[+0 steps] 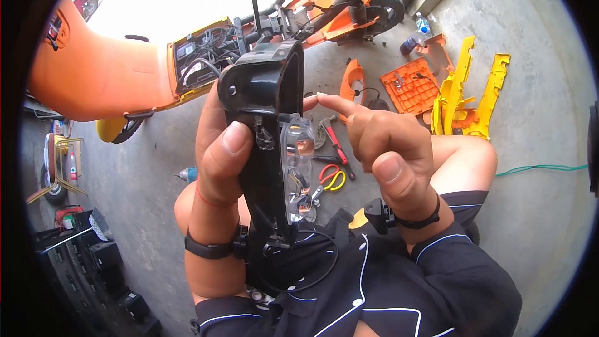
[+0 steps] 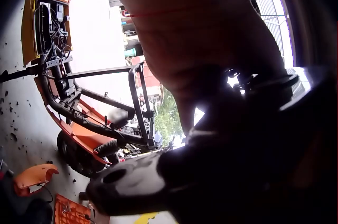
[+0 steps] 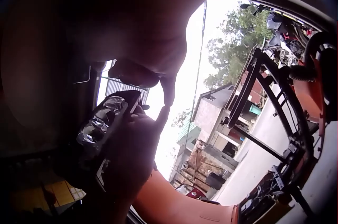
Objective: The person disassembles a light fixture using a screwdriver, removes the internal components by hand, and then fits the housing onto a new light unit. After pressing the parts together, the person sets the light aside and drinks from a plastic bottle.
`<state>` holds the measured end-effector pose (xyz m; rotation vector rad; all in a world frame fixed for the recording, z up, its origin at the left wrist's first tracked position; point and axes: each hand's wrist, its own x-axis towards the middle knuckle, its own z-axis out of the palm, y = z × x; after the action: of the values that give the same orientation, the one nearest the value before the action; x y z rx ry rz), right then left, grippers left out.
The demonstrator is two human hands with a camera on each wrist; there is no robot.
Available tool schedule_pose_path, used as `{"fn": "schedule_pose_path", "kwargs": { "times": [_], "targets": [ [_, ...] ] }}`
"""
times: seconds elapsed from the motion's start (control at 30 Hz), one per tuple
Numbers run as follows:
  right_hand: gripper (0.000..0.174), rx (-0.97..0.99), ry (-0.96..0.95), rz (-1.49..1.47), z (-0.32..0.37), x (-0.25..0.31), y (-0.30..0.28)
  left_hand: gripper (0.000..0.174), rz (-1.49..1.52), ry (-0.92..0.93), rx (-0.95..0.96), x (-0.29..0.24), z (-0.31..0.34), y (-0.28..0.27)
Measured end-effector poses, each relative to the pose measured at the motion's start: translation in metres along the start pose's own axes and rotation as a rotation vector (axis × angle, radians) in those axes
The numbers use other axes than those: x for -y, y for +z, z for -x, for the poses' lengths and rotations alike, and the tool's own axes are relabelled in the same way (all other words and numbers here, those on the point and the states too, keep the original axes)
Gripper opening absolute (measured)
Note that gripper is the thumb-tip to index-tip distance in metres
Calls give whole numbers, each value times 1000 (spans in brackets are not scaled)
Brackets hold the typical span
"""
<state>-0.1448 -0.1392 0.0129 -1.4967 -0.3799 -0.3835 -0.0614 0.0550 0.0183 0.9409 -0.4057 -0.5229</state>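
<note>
My left hand [image 1: 221, 156] grips a black lamp housing [image 1: 259, 175] with a clear lens [image 1: 298, 162], its thumb pressed on the near side. The lamp stands on end in front of my chest, and a thin black cable [image 1: 337, 256] loops near its lower end. My right hand [image 1: 393, 150] is beside the lens, index finger stretched out and the other fingers bent in. That fingertip meets a left fingertip just past the housing's edge, as the right wrist view also shows. In the left wrist view, the housing [image 2: 132, 176] is dark and close to the camera.
An orange scooter [image 1: 125, 75] with bared frame and wiring stands ahead. On the floor lie a red-handled hammer [image 1: 335, 143], scissors [image 1: 334, 178], a drill [image 1: 187, 175], orange panels [image 1: 409, 87] and yellow panels [image 1: 493, 97]. Black crates [image 1: 93, 262] are at left, bottles [image 1: 415, 40] at upper right.
</note>
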Motion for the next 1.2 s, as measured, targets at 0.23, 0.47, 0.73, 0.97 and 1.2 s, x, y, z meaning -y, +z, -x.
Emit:
{"fn": "schedule_pose_path", "kwargs": {
  "times": [0.23, 0.47, 0.73, 0.97, 1.2],
  "targets": [
    [50, 117, -170, 172, -4, -3, 3, 76, -34, -99, -80, -3, 2, 2],
    [37, 122, -186, 15, -1, -9, -8, 71, -131, 75, -160, 3, -8, 1],
    [34, -110, -61, -66, -5, -16, -16, 65, 237, 33, 64, 4, -9, -15],
    [50, -103, -84, 476, -15, -22, -7, 61, 339, 28, 74, 5, -8, -7],
    [33, 66, -235, 898, -7, -32, -19, 52, 236, 58, 70, 5, -6, -17]
  ]
}}
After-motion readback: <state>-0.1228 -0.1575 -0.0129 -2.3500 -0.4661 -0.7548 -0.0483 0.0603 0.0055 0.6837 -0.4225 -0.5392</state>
